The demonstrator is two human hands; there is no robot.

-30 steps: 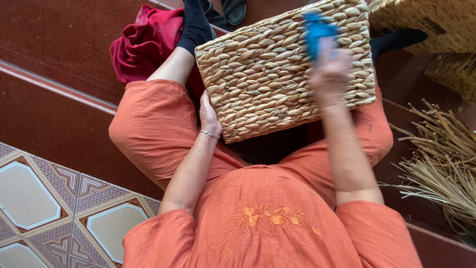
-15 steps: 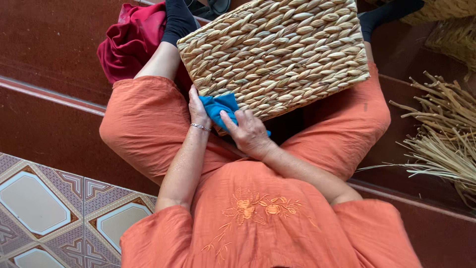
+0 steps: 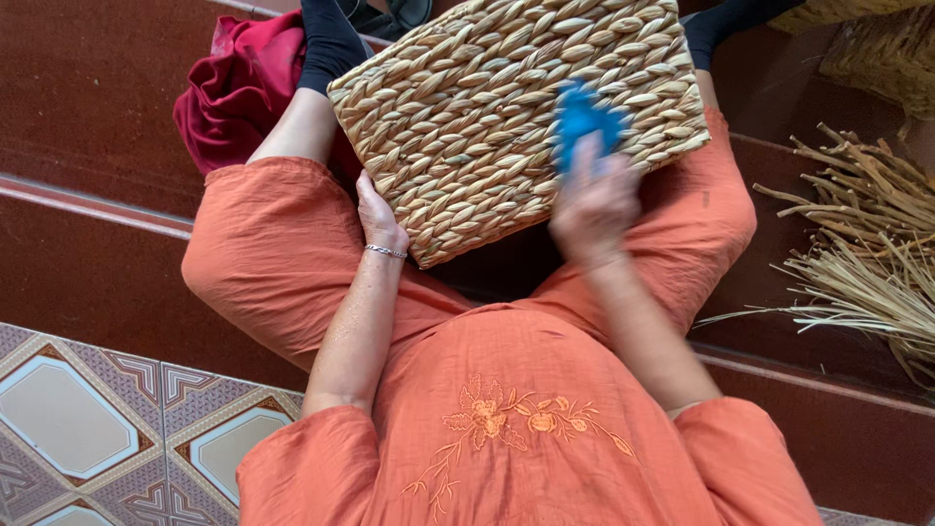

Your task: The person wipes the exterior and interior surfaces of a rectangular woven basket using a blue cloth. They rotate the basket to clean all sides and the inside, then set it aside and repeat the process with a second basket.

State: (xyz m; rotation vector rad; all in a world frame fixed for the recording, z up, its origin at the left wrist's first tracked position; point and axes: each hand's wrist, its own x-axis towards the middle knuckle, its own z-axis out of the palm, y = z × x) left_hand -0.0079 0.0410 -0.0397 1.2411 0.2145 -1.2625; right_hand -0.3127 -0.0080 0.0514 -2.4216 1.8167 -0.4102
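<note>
Item: seated work, viewed from above. You are sitting in orange clothing point(image 3: 506, 419), knees spread, so your lap is serving as the bench.

Left hand point(image 3: 380, 216): you are pressing it, fingers curled, against the near left edge of the woven basket point(image 3: 487, 107), seemingly bracing it against the push of wiping.

Right hand point(image 3: 594, 200): blurred with motion, you are gripping a blue cloth point(image 3: 582, 115) and pressing it onto the basket's upturned face, right of centre. Half a second ago this hand was holding the cloth low at the basket's near edge, beside your left hand; it is now travelling up across the weave.

Beyond: red fabric point(image 3: 239, 88) is lying left of your leg; dry straw point(image 3: 867, 253) is lying at right.
</note>
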